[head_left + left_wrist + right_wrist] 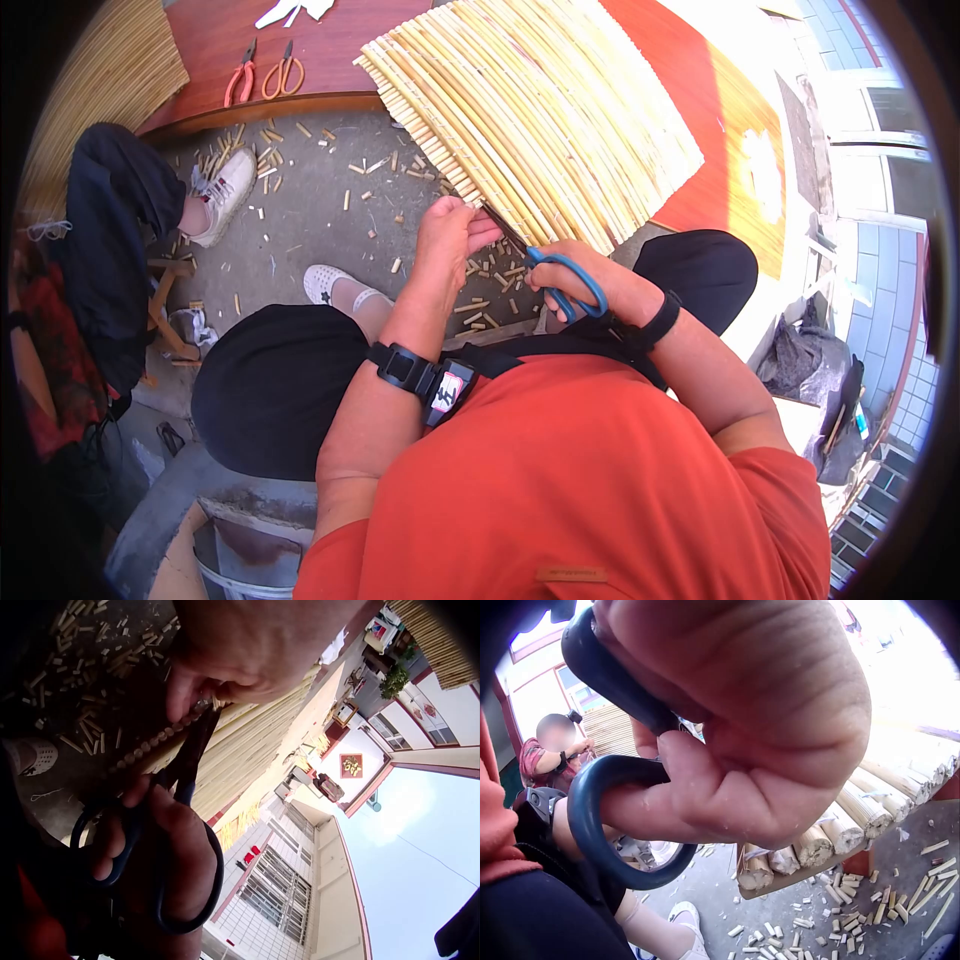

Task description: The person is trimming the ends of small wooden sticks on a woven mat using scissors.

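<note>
- Right hand (592,262) had its fingers hooked through the blue scissors (535,257), gripping them, blades reaching the near edge of the stick mat (540,110).
- Left hand (447,235) was pinching that same edge, right by the blade tips.
- Mat lay on the tabletop (210,40), just beyond both hands.
- Pliers (246,67) and orange scissors (287,60) sat left of it, near the tabletop's near edge.
- Loads of cut bits (347,200) littered the floor (320,235) below.
</note>
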The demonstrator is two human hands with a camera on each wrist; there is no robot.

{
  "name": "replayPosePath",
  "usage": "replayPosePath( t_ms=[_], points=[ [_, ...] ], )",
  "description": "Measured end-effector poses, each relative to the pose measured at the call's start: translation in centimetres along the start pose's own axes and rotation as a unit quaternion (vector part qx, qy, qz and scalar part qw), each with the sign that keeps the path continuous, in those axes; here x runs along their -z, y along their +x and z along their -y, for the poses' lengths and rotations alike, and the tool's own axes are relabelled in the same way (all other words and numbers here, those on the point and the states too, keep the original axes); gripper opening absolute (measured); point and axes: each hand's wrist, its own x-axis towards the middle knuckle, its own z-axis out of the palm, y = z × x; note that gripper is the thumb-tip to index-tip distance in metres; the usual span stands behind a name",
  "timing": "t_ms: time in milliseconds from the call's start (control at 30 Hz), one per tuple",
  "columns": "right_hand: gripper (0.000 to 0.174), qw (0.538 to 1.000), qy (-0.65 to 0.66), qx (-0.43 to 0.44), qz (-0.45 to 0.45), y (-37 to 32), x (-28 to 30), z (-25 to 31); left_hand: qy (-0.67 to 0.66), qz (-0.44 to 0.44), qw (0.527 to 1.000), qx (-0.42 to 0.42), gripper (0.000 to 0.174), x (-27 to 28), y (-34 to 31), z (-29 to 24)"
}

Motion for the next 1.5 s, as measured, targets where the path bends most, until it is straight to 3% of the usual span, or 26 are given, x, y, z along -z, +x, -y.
replayPosePath(
  t_ms=[767, 967, 1267, 1333, 1400, 1500],
  points=[
    [0.022, 0.998, -0.05, 0.002, 0.024, 0.2, 0.9, 0.7, -0.011, -0.001, 1.0, 0.0, 0.005, 0.2, 0.3, 0.3],
    [0.023, 1.0, 0.012, 0.026, -0.01, 1.0, 0.1, -0.6, -0.007, 0.003, 1.0, -0.002, 0.007, 0.3, 0.3, 0.2],
    [0.023, 0.994, -0.098, 0.006, -0.051, 1.3, -0.6, -0.5, 0.013, 0.003, 1.0, 0.011, 0.009, 0.6, 0.6, -0.1],
    [0.024, 0.978, -0.195, 0.01, -0.078, 0.9, -0.6, -0.1, 0.014, -0.003, 1.0, 0.018, 0.009, 0.3, 0.3, -0.3],
    [0.023, 0.98, -0.184, 0.008, -0.078, 0.8, -0.8, 0.0, 0.043, -0.063, 0.997, 0.014, 0.008, -0.1, -0.1, -0.4],
    [0.022, 0.989, -0.131, 0.001, -0.062, 0.6, -0.8, 0.1, 0.112, -0.039, 0.993, 0.01, 0.008, 0.8, 0.7, 0.1]
  ],
)
